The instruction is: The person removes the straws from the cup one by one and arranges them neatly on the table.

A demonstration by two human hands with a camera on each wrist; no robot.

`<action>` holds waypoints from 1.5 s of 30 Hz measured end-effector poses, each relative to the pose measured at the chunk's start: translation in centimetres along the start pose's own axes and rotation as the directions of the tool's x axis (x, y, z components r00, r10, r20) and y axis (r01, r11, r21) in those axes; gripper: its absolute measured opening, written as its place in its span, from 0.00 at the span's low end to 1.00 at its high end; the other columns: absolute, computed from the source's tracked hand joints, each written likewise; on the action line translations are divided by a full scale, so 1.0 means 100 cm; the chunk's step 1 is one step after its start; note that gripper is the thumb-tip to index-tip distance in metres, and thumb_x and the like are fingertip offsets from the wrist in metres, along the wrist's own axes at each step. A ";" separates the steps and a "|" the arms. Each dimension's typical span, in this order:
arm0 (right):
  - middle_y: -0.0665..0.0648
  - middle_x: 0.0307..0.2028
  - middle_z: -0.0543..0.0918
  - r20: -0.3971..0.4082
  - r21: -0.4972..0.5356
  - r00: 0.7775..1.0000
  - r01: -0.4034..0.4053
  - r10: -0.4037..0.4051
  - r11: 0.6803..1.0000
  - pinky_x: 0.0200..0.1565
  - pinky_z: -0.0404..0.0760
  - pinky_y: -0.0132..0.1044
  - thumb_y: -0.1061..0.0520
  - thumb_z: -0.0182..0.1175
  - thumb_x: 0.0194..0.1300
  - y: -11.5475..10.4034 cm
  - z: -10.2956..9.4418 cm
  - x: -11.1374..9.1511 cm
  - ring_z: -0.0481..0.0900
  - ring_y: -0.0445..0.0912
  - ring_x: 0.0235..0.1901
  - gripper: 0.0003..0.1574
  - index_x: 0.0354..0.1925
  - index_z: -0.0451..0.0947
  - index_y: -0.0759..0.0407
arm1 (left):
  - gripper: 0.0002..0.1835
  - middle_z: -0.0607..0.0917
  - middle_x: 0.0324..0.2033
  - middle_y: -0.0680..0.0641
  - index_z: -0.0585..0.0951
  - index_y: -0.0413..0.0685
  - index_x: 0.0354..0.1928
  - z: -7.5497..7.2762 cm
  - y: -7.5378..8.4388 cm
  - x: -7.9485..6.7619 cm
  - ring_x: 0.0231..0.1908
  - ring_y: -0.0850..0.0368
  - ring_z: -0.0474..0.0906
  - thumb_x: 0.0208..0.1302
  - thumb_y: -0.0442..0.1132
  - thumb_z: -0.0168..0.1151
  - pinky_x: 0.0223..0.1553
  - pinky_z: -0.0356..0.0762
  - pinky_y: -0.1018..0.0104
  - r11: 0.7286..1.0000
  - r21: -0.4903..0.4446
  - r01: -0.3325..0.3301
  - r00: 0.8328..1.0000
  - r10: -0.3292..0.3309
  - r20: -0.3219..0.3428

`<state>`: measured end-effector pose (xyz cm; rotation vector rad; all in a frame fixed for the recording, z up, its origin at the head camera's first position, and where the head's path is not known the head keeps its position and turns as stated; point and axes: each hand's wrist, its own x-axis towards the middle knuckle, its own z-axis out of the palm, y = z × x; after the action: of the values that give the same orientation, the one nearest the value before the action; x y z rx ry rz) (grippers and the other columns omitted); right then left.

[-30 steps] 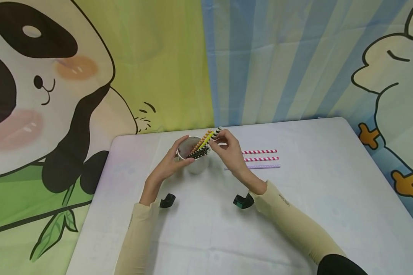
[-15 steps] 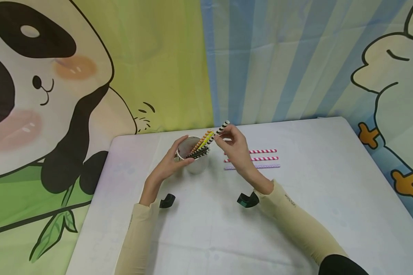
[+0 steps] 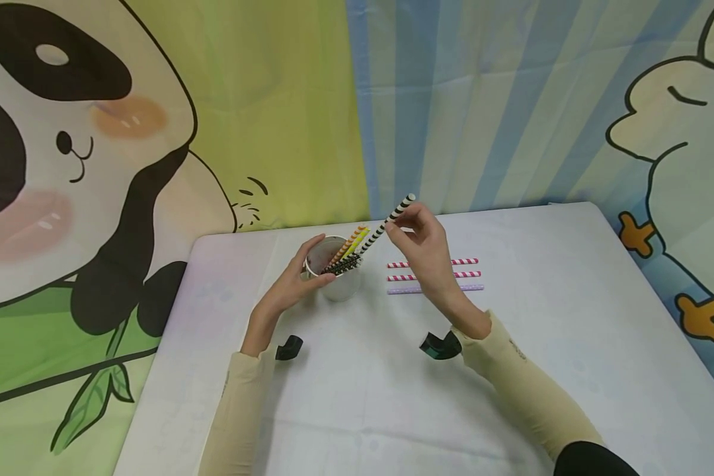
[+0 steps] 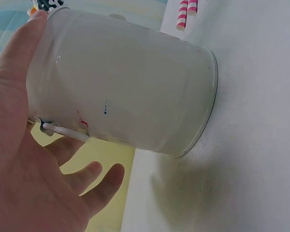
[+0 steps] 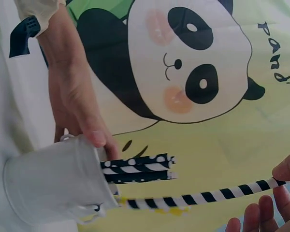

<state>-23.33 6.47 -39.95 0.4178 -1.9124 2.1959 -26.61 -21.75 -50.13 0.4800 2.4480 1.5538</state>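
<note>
A small white bucket (image 3: 341, 289) stands on the table, and my left hand (image 3: 293, 281) holds it by the rim, thumb on the near side. In the left wrist view the thumb lies along the bucket (image 4: 130, 82) near its mouth, with the other fingers round the far side. My right hand (image 3: 426, 250) pinches a black-and-white striped paper straw (image 3: 373, 237) between thumb and fingers near its upper end. The straw slants up out of the bucket, its lower end at the mouth. Inside lean an orange striped straw (image 3: 340, 250), yellow straws (image 3: 357, 242) and several black patterned straws (image 5: 137, 169).
On the table (image 3: 547, 297), right of the bucket, two red-and-white striped straws (image 3: 467, 274) and a lilac straw (image 3: 403, 291) lie side by side, partly behind my right hand. Behind the table hangs a cartoon cloth (image 3: 297, 119). Black wrist pieces (image 3: 441, 346) stick out by both cuffs.
My right hand has moved right and slightly away from the bucket, drawing the black-and-white striped straw further up and out. The left hand and bucket have stayed put.
</note>
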 end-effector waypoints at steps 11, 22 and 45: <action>0.52 0.44 0.77 0.016 -0.125 0.997 0.072 -0.070 0.990 0.55 0.76 0.38 0.63 0.61 0.68 -0.005 -0.004 -0.003 0.78 0.46 0.48 0.10 0.47 0.75 0.63 | 0.45 0.58 0.76 0.52 0.55 0.79 0.76 0.000 0.000 0.000 0.75 0.49 0.52 0.64 0.49 0.70 0.71 0.51 0.37 1.000 -0.023 0.013 1.000 -0.013 0.001; 0.54 0.44 0.78 0.177 -0.520 0.978 0.188 -0.110 0.833 0.54 0.73 0.45 0.60 0.62 0.65 0.004 -0.016 -0.006 0.74 0.49 0.47 0.07 0.42 0.77 0.53 | 0.44 0.56 0.77 0.53 0.54 0.81 0.75 0.000 0.001 0.000 0.77 0.49 0.48 0.65 0.47 0.69 0.72 0.48 0.35 1.000 -0.018 0.022 1.000 -0.022 0.006; 0.54 0.38 0.79 0.345 -0.788 0.937 0.258 0.053 0.559 0.43 0.69 0.45 0.59 0.59 0.57 0.031 -0.038 -0.023 0.72 0.52 0.38 0.09 0.39 0.78 0.53 | 0.46 0.55 0.77 0.42 0.53 0.59 0.79 0.000 0.026 -0.006 0.77 0.42 0.48 0.66 0.40 0.68 0.72 0.46 0.33 0.999 -0.029 0.015 1.000 -0.014 0.023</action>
<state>-22.49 9.89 -44.06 0.7097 -2.7241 0.9326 -25.61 -21.01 -47.81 0.4709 2.4029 1.5678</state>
